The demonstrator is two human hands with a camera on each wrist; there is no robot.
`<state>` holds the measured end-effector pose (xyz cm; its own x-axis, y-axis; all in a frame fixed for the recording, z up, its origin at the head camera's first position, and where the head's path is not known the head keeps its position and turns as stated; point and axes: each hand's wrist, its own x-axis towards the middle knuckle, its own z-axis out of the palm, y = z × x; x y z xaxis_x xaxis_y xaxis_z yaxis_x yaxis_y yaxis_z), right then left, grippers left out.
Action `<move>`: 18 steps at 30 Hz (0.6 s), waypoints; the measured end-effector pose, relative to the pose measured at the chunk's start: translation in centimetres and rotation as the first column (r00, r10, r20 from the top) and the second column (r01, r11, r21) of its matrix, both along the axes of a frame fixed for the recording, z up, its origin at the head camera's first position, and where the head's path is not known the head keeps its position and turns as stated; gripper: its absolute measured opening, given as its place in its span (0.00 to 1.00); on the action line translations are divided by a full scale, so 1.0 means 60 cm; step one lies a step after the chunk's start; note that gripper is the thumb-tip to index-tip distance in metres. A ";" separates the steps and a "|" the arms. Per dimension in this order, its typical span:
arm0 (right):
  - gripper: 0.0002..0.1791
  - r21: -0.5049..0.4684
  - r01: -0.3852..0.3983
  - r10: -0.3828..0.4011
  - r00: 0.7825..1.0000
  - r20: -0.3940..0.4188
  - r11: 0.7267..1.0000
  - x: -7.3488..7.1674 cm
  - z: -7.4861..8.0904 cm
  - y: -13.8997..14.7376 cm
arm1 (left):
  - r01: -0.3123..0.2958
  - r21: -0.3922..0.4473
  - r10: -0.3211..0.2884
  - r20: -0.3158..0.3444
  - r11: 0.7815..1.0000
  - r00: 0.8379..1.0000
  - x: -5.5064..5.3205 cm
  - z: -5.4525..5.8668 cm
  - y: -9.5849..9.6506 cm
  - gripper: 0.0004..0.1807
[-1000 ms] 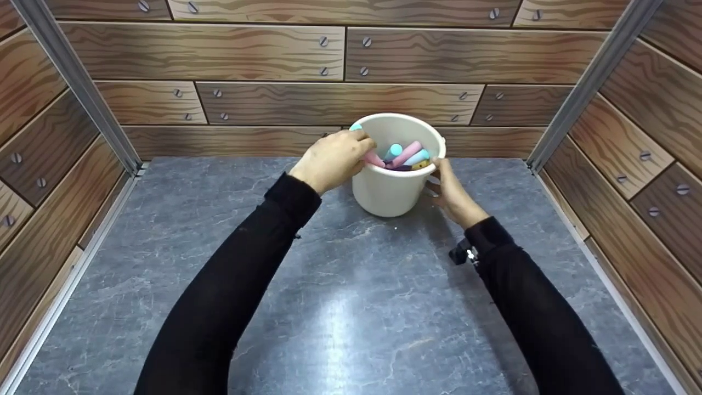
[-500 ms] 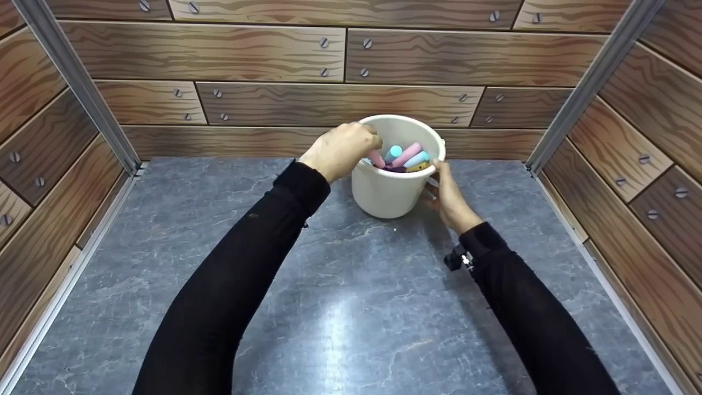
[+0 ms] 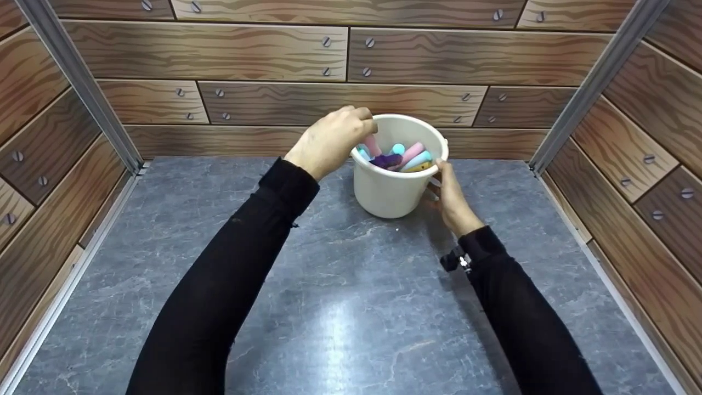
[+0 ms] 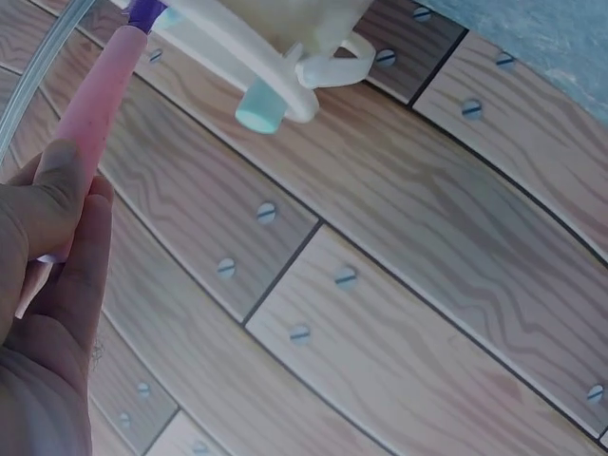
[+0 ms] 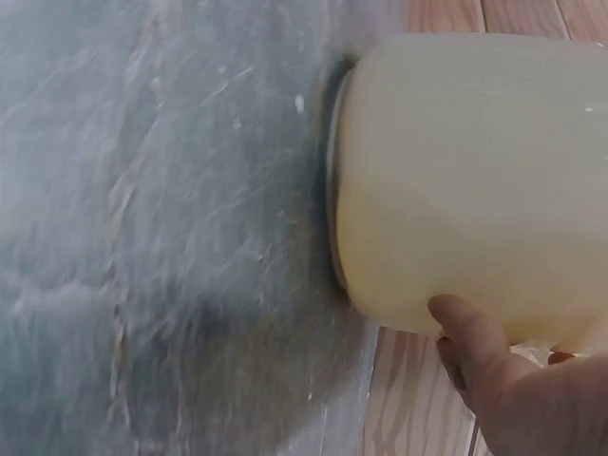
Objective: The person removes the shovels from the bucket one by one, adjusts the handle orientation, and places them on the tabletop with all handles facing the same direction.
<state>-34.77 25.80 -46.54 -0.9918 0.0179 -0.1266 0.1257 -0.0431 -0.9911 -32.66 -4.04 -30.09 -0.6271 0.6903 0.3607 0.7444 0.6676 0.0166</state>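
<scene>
Near the back wall stands a cream bucket (image 3: pixel 386 193) holding several pink, light blue and yellow pieces. At its left rim, my left hand (image 3: pixel 332 137) pinches a pink handle (image 3: pixel 372 145) between thumb and fingers. In the left wrist view this pink handle (image 4: pixel 100 104) runs up to a purple end (image 4: pixel 145 13), most of it out of frame. From above, a dark purple part (image 3: pixel 386 161) shows just below the handle inside the bucket. My right hand (image 3: pixel 454 204) holds the bucket's right side, thumb at the rim; the right wrist view shows fingertips against its outer wall.
Behind the bucket rises a wood-patterned back wall (image 3: pixel 274 55), with similar walls on both sides and metal corner posts (image 3: pixel 82 88). The grey marbled floor panel (image 3: pixel 351 285) stretches toward me. A light blue cylindrical end (image 4: pixel 261 106) sticks out past the rim in the left wrist view.
My left hand dips slightly to the right, then rises back up and left with the pink handle. More of the purple part shows now. The right hand stays on the bucket.
</scene>
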 end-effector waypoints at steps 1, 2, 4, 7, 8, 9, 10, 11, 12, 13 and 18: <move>0.48 0.002 0.002 -0.002 1.000 -0.003 1.000 0.001 -0.001 0.000 | 0.000 0.002 0.000 -0.004 1.000 1.000 0.001 0.001 -0.002 0.14; 0.48 0.005 0.004 -0.004 1.000 -0.006 1.000 0.001 -0.002 0.000 | 0.000 0.006 0.000 -0.008 1.000 1.000 0.002 0.003 -0.004 0.15; 0.48 -0.003 0.014 -0.014 1.000 -0.008 1.000 0.002 -0.004 -0.001 | 0.001 0.016 -0.001 -0.022 1.000 1.000 0.004 0.006 -0.009 0.14; 0.48 -0.017 0.027 -0.027 1.000 -0.011 0.999 0.003 -0.007 -0.001 | 0.002 0.025 -0.001 -0.042 1.000 0.999 0.006 0.010 -0.015 0.15; 0.47 -0.022 0.032 -0.032 0.999 -0.012 0.999 0.004 -0.009 -0.001 | 0.001 0.025 0.000 -0.050 1.000 0.999 0.007 0.012 -0.017 0.15; 0.47 -0.026 0.034 -0.035 0.999 -0.013 0.999 0.004 -0.010 -0.001 | -0.002 0.022 0.003 -0.062 1.000 0.998 0.008 0.014 -0.018 0.16; 0.47 -0.030 0.037 -0.037 0.999 -0.014 0.999 0.005 -0.010 -0.001 | -0.003 0.020 0.005 -0.071 1.000 0.997 0.010 0.016 -0.020 0.17; 0.47 -0.035 0.040 -0.041 0.999 -0.016 0.999 0.005 -0.011 -0.001 | -0.003 0.018 0.004 -0.080 1.000 0.997 0.011 0.018 -0.021 0.17; 0.47 -0.036 0.041 -0.042 0.999 -0.019 0.998 0.005 -0.012 0.000 | -0.005 0.015 0.006 -0.095 1.000 0.995 0.013 0.021 -0.023 0.17; 0.47 -0.040 0.041 -0.042 0.999 -0.021 0.998 0.005 -0.012 0.000 | -0.008 0.010 0.009 -0.111 1.000 0.994 0.015 0.024 -0.024 0.17; 0.48 -0.057 0.039 -0.040 0.999 -0.015 0.998 0.002 -0.012 -0.001 | -0.042 0.012 0.043 -0.149 0.999 0.988 0.024 0.039 -0.039 0.14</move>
<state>-34.62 25.77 -47.27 -0.9924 0.0502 -0.1127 0.1071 -0.1034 -0.9889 -31.19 -6.41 -27.77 -0.5947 0.6607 0.4580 0.7099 0.6989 -0.0865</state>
